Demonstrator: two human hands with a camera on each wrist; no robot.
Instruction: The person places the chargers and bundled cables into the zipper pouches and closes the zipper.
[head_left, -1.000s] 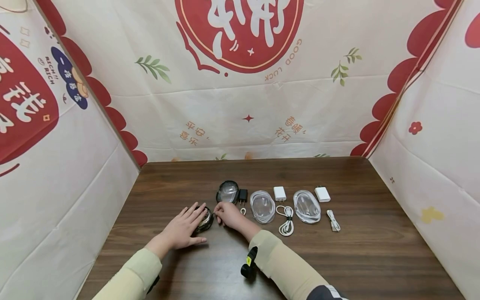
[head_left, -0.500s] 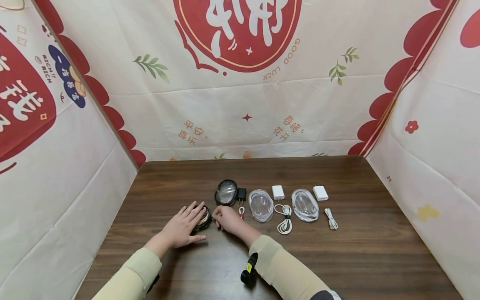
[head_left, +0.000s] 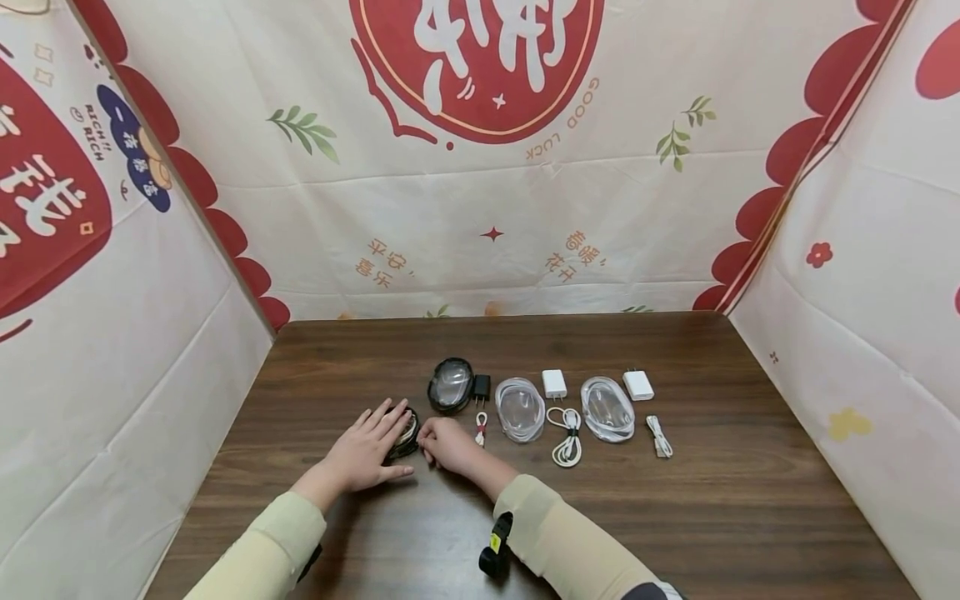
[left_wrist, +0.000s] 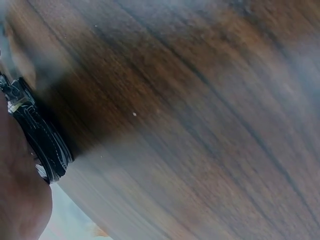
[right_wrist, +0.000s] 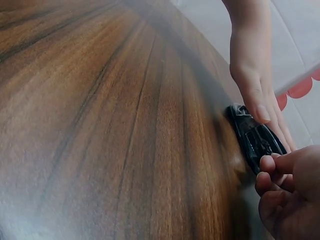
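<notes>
My left hand (head_left: 363,454) lies with straight fingers across a round, black-rimmed pouch (head_left: 407,437) on the table, covering much of it. At that pouch's right edge, my right hand (head_left: 446,443) has its fingers curled. Thumb and forefinger pinch at the black rim in the right wrist view, where the pouch (right_wrist: 252,135) stands low beneath the left hand (right_wrist: 255,82); the exact part between the fingertips is hidden. In the left wrist view, the pouch's dark side (left_wrist: 42,135) shows next to the palm.
Behind the hands lies another black-rimmed clear pouch (head_left: 451,385), beside a black charger plug (head_left: 482,387) and a small white cable with a red tie (head_left: 481,427). Rightward are clear pouches (head_left: 520,410) (head_left: 607,408), white charger plugs (head_left: 554,383) (head_left: 638,384) and white cables (head_left: 567,450) (head_left: 659,437).
My right hand has slid slightly toward me along the pouch's edge, uncovering the cable with the red tie. The left hand stays on the pouch. The head view has shifted a little.
</notes>
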